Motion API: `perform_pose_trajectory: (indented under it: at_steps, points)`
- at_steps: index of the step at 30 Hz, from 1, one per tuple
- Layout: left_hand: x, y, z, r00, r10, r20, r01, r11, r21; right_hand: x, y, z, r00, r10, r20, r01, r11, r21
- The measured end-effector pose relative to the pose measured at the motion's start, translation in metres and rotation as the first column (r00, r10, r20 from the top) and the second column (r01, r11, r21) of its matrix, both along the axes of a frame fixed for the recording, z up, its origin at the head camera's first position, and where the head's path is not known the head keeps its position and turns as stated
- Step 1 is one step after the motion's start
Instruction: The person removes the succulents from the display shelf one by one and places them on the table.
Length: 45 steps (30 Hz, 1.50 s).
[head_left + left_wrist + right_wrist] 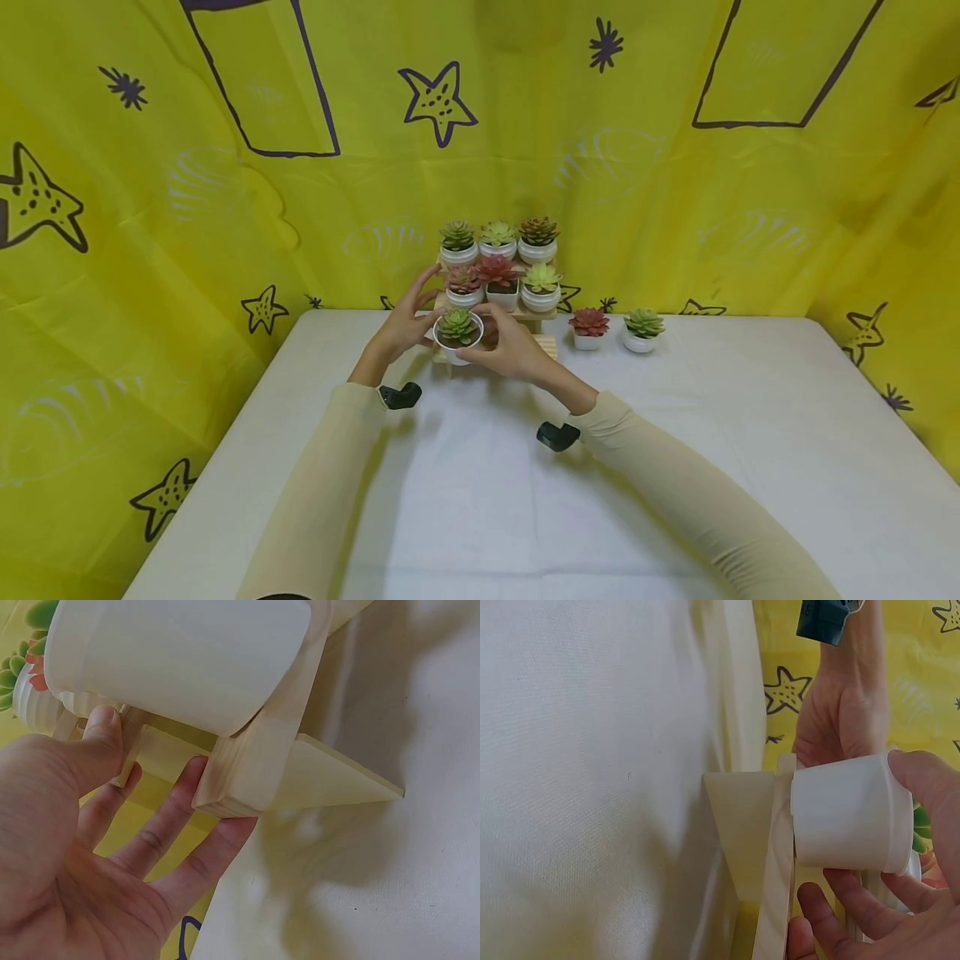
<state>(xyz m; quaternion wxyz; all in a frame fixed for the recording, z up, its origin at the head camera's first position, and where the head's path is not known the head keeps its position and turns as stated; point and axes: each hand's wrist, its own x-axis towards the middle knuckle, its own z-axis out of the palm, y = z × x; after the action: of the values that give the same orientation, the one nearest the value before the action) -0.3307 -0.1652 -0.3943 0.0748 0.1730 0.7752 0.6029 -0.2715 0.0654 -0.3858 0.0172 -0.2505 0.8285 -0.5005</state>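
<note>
- Nearest, the left sleeve [318, 496] and right sleeve [693, 483] slant inward over the white table [465, 508] toward the wooden shelf [546, 346].
- The right hand [513, 346] is the one on the white pot [844, 814]: it comes from the right with a narrow grip, thumb at the near side of the rim, fingers at the far side.
- That pot is at the left end of the lowest step [776, 889], roughly upright, long axis about square to the board. Base to board seems the relation that matters; they meet or nearly so, and I cannot tell whether the step bears its weight.
- Just left, the left hand [405, 325] has its fingers spread around the step's end, fingertips touching wood, with no visible hold on the pot.
- Right of the shelf stand a red plant [589, 325] and a green plant [642, 328].
- Farther up are the middle row [502, 298] and top row [498, 248], three pots each.
</note>
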Motion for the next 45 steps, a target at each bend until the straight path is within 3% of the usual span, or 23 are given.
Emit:
perform_pose_trajectory:
  at_steps: [22,30,45]
  points:
    - [0.002,0.0,0.002,0.999,0.011,0.031,-0.011,1.0,-0.018,0.009,0.017,0.013,0.999,0.04,0.019,-0.041,0.999,0.036]
    - [0.002,0.0,0.002,1.0,0.001,0.023,-0.001,1.0,-0.011,0.014,0.026,0.014,0.998,0.065,-0.027,-0.064,0.997,0.034]
    - [0.001,-0.002,0.003,0.999,-0.013,0.039,0.013,1.0,-0.003,0.018,0.07,0.026,0.993,0.113,0.019,-0.113,0.994,0.006]
